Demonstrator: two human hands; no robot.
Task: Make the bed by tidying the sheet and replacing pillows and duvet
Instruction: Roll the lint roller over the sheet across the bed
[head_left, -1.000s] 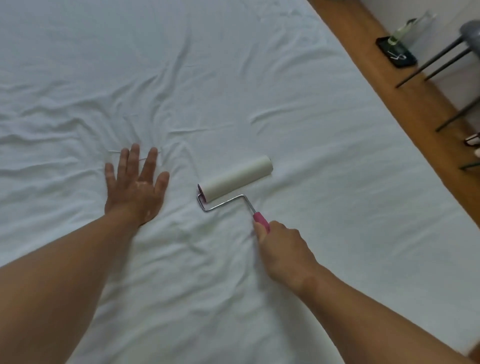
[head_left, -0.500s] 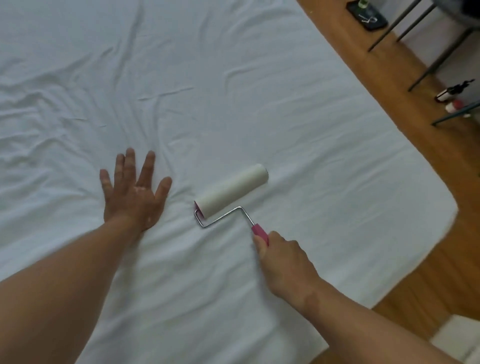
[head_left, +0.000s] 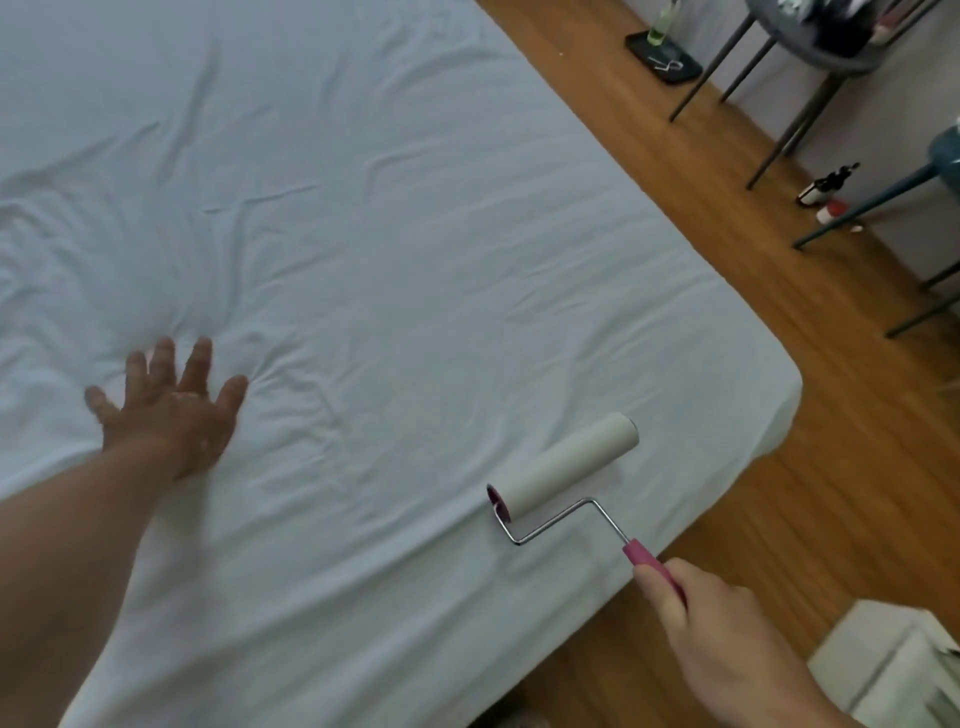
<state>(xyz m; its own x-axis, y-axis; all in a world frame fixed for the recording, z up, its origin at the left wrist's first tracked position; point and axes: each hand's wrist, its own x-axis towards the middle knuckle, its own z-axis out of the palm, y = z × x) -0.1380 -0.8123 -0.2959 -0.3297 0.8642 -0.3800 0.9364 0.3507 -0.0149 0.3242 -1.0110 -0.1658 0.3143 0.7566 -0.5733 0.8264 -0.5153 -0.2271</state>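
Two hands are working over the white sheet (head_left: 415, 234), which is lying stretched across the mattress and filling most of the view, creased on the left and smoother toward the right edge. The left hand (head_left: 171, 410) is resting palm-down on it, released and flat, its fingers (head_left: 200, 364) straight and fanned apart, holding nothing. Wrinkles are radiating out from where that palm is lying.

The right hand (head_left: 722, 639) is hanging past the near edge of the bed, above the floor, clenched round the pink handle (head_left: 649, 564) of a lint roller (head_left: 563, 467), with the thumb lying along the grip. The roller's pale cylinder is sitting over the sheet near the bed's rounded corner (head_left: 779, 384), well apart from the left hand. I cannot tell whether it is pressing down or just skimming the cloth.

Beyond the bed, a wooden floor (head_left: 675, 171) is running along the right side. A dark bottle (head_left: 826, 184) and a small red-capped container (head_left: 831, 210) are standing on it beside some slanting chair legs (head_left: 789, 124). Farther back, a black tray (head_left: 670, 62) is sitting on the floor with a green bottle (head_left: 658, 26) on it. A white object (head_left: 893, 670) is showing in the lower right corner, too cropped to identify.
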